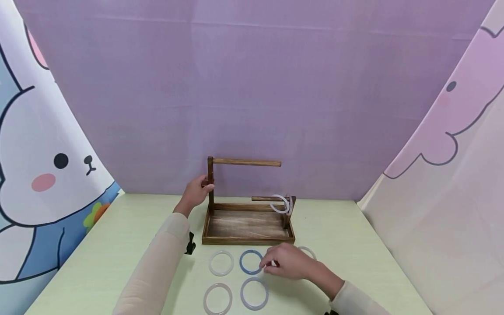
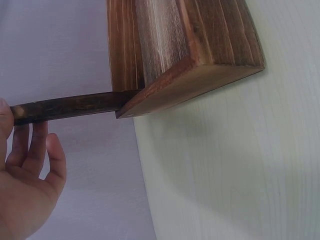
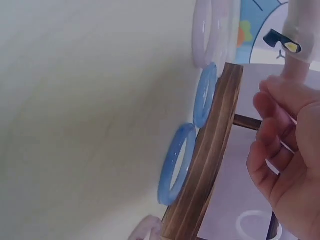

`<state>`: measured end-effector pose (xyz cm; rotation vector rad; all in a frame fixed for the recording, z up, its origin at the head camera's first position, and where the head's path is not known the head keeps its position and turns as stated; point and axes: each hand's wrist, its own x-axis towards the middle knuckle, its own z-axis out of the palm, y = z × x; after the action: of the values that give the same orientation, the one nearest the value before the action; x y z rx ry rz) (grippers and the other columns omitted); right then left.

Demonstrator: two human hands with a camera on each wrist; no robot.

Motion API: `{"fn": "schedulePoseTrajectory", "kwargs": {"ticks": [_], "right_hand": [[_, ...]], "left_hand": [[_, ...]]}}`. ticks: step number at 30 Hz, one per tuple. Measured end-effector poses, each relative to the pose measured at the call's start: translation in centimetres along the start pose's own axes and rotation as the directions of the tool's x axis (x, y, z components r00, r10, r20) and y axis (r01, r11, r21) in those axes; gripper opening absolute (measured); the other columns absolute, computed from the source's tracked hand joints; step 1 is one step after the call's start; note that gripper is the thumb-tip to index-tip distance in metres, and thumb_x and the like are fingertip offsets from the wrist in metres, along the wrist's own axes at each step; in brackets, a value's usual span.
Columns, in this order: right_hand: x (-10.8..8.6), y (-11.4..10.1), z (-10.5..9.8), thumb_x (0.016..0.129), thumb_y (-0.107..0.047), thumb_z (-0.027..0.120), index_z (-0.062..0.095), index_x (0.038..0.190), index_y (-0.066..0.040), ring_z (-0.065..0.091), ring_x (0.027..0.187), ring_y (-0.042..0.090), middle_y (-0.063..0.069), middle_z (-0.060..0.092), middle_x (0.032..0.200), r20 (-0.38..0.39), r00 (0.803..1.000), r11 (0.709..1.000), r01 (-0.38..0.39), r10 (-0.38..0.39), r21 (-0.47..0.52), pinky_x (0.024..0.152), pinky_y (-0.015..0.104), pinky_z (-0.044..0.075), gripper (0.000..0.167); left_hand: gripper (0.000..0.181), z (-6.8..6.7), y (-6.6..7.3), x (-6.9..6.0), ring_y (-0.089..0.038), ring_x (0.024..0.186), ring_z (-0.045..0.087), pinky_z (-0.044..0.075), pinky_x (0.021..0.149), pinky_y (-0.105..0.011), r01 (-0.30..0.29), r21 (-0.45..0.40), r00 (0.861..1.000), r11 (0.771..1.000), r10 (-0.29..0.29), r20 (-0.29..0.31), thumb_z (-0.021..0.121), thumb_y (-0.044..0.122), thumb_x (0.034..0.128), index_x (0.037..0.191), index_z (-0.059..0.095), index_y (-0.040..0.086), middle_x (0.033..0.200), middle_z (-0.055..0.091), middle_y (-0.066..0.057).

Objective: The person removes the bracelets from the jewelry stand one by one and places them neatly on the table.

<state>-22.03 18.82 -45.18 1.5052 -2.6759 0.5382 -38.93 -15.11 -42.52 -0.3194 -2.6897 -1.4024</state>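
Observation:
A dark wooden rack (image 1: 248, 240) has a tray base, a tall left post and a short right post, each with a horizontal bar. My left hand (image 1: 195, 191) grips the tall post (image 2: 70, 106) between thumb and fingers. Over the table, beside a blue bangle (image 1: 241, 262), hovers my right hand (image 1: 286, 261). Its fingers (image 3: 262, 160) are loosely bent, with nothing between them in the right wrist view. That view shows a second blue bangle (image 3: 165, 185), which the hand seems to cover in the head view. Pale bangles (image 1: 278, 212) hang on the lower bar.
In front of the rack lie a whitish bangle (image 1: 210, 264), a pinkish bangle (image 1: 205, 299) and a lavender bangle (image 1: 266, 294). Another pale bangle (image 1: 309, 249) is partly hidden behind my right hand. A purple cloth (image 1: 244, 87) rises behind the table (image 1: 334, 245).

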Motion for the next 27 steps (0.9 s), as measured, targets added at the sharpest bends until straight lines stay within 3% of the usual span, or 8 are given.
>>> {"fn": "schedulePoseTrajectory", "kwargs": {"ticks": [5, 10, 15, 21, 27], "right_hand": [[0.0, 0.3, -0.7, 0.094, -0.013, 0.071, 0.081, 0.099, -0.013, 0.051, 0.068, -0.011, -0.006, 0.076, 0.091, -0.051, 0.993, 0.994, -0.105, 0.104, -0.013, 0.063, 0.008, 0.044, 0.011], [0.0, 0.8, -1.2, 0.094, -0.013, 0.071, 0.080, 0.099, -0.017, 0.060, 0.076, -0.005, -0.008, 0.077, 0.094, -0.118, 0.973, 0.977, -0.207, 0.199, -0.057, 0.070, 0.018, 0.052, 0.011], [0.1, 1.2, -1.7, 0.094, -0.015, 0.073, 0.080, 0.096, -0.019, 0.064, 0.082, 0.000, -0.010, 0.076, 0.093, -0.190, 0.937, 0.949, -0.309, 0.293, -0.060, 0.072, 0.022, 0.052, 0.009], [0.5, 1.6, -2.7, 0.092, -0.012, 0.073, 0.079, 0.091, -0.015, 0.053, 0.068, -0.002, -0.010, 0.070, 0.080, -0.270, 0.902, 0.932, -0.360, 0.336, -0.043, 0.061, 0.018, 0.045, 0.007], [1.1, 2.2, -3.7, 0.090, -0.011, 0.074, 0.072, 0.082, -0.021, 0.044, 0.065, 0.001, -0.010, 0.055, 0.073, -0.363, 0.842, 0.897, -0.440, 0.400, -0.034, 0.056, 0.018, 0.036, 0.013]], "left_hand": [[0.038, 0.0, 0.2, 0.0, -0.040, 0.126, 0.060, 0.048, 0.105, -0.056, 0.004, -0.003, 1.000, 1.000, -0.004, -0.001, 0.055, 0.024, 0.1069, 0.139, 0.055, 0.004, 0.136, 0.062, -0.023], [0.039, 0.0, 0.2, -0.1, -0.041, 0.126, 0.060, 0.048, 0.105, -0.057, 0.002, -0.005, 1.000, 1.000, -0.002, -0.001, 0.055, 0.022, 0.1069, 0.141, 0.054, 0.003, 0.136, 0.062, -0.024], [0.038, 0.0, 0.1, 0.0, -0.040, 0.125, 0.060, 0.049, 0.104, -0.057, -0.009, 0.010, 1.000, 1.000, 0.009, -0.007, 0.054, 0.022, 0.1070, 0.141, 0.054, 0.003, 0.135, 0.063, -0.024], [0.038, 0.0, 0.1, 0.0, -0.041, 0.125, 0.060, 0.048, 0.104, -0.057, -0.009, 0.016, 1.000, 1.000, 0.009, -0.009, 0.054, 0.022, 0.1070, 0.140, 0.055, 0.003, 0.135, 0.063, -0.024], [0.038, 0.0, 0.1, 0.1, -0.041, 0.125, 0.060, 0.048, 0.105, -0.057, -0.007, 0.008, 1.000, 1.000, 0.007, -0.008, 0.056, 0.022, 0.1066, 0.140, 0.055, 0.003, 0.135, 0.063, -0.024]]}}
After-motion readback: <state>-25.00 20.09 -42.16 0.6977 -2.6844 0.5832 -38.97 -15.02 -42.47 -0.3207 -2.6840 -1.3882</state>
